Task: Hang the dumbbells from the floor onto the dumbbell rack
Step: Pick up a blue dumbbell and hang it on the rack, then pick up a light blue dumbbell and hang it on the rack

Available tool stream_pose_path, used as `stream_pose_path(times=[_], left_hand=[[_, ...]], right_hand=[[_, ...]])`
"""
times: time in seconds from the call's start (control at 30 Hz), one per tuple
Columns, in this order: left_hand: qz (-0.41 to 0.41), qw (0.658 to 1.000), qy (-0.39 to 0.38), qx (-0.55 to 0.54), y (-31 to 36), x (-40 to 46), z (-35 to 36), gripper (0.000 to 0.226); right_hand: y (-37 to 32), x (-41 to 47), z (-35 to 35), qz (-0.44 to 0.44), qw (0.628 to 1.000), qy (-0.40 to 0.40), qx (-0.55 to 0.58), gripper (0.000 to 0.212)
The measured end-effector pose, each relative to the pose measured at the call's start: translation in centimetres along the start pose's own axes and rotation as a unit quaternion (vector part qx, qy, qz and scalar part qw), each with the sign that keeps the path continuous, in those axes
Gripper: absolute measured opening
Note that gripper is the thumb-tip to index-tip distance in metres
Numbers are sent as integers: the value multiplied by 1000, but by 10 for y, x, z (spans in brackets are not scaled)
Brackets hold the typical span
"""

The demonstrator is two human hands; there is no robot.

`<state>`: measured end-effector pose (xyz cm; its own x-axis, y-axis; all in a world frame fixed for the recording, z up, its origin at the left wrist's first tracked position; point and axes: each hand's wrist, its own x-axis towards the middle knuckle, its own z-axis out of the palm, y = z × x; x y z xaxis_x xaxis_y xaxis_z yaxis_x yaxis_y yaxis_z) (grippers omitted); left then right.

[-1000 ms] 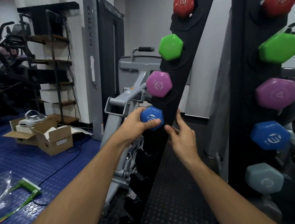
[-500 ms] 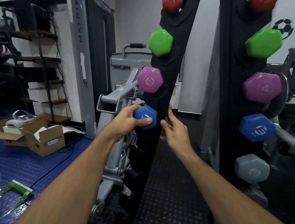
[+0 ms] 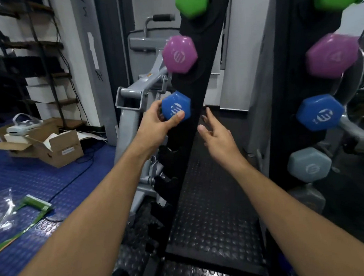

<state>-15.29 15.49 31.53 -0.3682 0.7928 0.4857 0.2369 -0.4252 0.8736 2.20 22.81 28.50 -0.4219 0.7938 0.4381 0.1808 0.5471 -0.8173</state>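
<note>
From the head camera, the left hand (image 3: 154, 124) grips the near head of the blue dumbbell (image 3: 176, 107), thumb across its face and fingers behind, holding it at the left upright of the dumbbell rack (image 3: 197, 97), apparently to seat it in the slot under the purple dumbbell (image 3: 179, 54). The right hand (image 3: 216, 135) hovers just beside the upright, fingers loose and holding nothing, likely ready to steady things. On the right upright, dumbbell heads already sit stacked by colour, so the open slots lower down look next.
</note>
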Motion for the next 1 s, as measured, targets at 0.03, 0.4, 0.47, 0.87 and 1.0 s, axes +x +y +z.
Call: stream_pose_path(times=[0.03,0.4,0.47,0.87,1.0], left_hand=[[4,1000,14,0,-9,-9,2,49],[-131,954,256,83,-157,-149,27,37],[-183,943,254,110,-186,-184,40,28],[-633,754,-162,67,-331,-411,199,9],[-657,726,-200,35,-342,-435,233,11]], right_hand=[[7,-7,1,14,1000,-4,-6,65],[120,-107,23,204,971,-110,-62,46],[150,-136,27,249,954,-145,-84,42],[297,-271,-13,387,832,-300,-262,37],[328,-297,-36,397,787,-350,-317,29]])
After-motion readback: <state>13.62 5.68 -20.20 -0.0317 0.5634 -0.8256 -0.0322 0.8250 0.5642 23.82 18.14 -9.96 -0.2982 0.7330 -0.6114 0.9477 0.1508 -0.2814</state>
